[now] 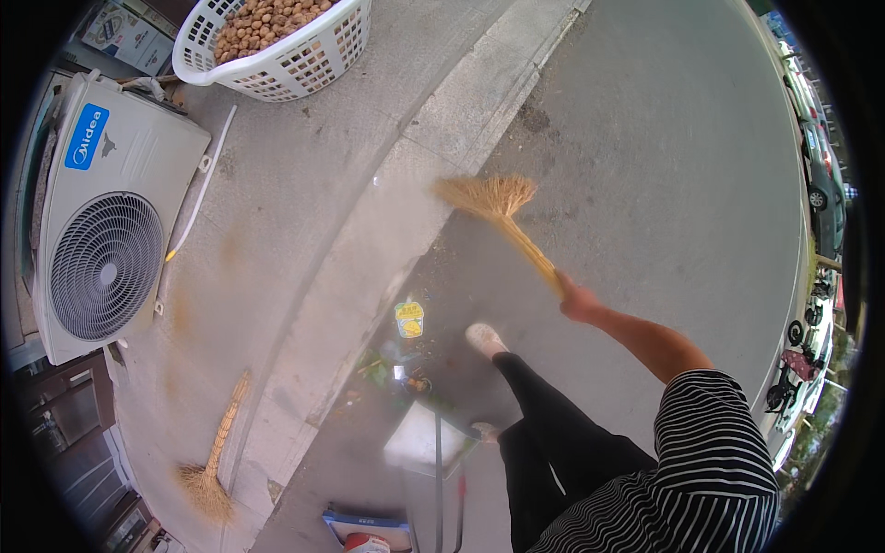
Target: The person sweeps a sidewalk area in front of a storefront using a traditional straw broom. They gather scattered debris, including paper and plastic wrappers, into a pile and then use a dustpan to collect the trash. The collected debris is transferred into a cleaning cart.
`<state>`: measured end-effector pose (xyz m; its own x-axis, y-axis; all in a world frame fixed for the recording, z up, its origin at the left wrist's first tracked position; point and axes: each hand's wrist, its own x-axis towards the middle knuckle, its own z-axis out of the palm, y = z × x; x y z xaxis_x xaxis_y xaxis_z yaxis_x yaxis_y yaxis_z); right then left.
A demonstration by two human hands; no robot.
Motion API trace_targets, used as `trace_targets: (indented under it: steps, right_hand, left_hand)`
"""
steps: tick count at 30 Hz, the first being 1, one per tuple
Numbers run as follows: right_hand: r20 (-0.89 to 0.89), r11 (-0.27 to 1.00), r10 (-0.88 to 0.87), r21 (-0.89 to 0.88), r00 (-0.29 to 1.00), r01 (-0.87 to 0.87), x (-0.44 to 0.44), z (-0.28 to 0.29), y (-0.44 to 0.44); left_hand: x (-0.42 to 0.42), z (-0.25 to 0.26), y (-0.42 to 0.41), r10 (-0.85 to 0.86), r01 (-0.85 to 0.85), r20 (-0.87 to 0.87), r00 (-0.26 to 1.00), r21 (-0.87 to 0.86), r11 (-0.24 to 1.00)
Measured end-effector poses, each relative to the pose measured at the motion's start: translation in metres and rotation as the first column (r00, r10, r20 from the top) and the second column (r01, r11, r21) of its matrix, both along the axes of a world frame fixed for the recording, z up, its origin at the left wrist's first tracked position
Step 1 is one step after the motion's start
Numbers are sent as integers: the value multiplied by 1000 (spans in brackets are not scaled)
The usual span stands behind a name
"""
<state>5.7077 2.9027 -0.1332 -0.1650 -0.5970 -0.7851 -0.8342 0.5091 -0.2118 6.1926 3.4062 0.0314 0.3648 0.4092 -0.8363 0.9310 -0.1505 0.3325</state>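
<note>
My right hand (579, 301) is closed around the handle end of a straw broom (525, 243). The broom's fanned bristles lie over the kerb edge and the road beside it, slightly blurred. Nearer my feet, a yellow printed cup or wrapper (409, 320), green leaves (375, 371) and small litter are gathered on the asphalt by the kerb. Beside them rests a white dustpan (422, 437), with a long grey handle (438, 470) crossing in front of it. My left hand is out of view.
A second straw broom (218, 456) lies on the pavement. A blue-edged dustpan (339, 529) holds a red and white container (366, 544). A Midea outdoor air-conditioner unit (131, 166) and a white basket (304, 69) of walnuts (266, 24) stand along the pavement. Parked vehicles (826, 200) line the far right.
</note>
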Motion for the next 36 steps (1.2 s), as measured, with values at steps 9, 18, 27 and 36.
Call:
trace_targets:
  steps: [9,18,27,36]
  right_hand:
    - [75,938,-339,107,938,330,15,85,73]
    - [-22,996,-8,87,1000,10,18,1,113]
    - [98,973,125,-204,987,-103,62,84,108]
    - [197,943,-227,-199,954,265,230,-18,-104]
  left_hand:
    - [-53,-14,-1,164,-169,-134,977,-26,985]
    - [-73,-33,1,162,-172,-140,977,-67,983]
    - [-81,-47,72,223,-225,-29,974,-108,968]
    - [-86,-103,121,145,-151,-50,988,-163,975]
